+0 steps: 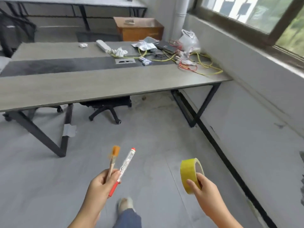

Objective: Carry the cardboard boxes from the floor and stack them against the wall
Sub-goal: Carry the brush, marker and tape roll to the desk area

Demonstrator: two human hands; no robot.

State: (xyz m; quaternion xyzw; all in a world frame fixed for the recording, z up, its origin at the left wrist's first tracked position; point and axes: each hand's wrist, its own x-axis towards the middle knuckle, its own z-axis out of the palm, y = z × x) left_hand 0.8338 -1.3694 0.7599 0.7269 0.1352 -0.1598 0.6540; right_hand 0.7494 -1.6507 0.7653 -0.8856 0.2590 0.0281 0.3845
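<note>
No cardboard box can be made out for certain; the only box-like thing is a brown wooden cabinet standing on the floor beyond the worktop, near a white pipe in the corner, and its lower part is hidden behind the worktop's far edge. Both forearms are cut off by the bottom of the frame. The left hand has its fingers curled round 2 thin things held upright together: a small brush with a pale wooden handle and blurred orange bristles, and a white marker with a red cap and red lower end; its printed label is too blurred to read. The right hand pinches a roll of glossy yellow tape, thumb on the outside, fingers through the round core. A shoe and a blue trouser leg show between the arms, both smeared by motion. The matt grey worktop carries tangled yellow cables, a white plastic bag and crumpled papers. An office chair base sits half hidden beneath it.
</note>
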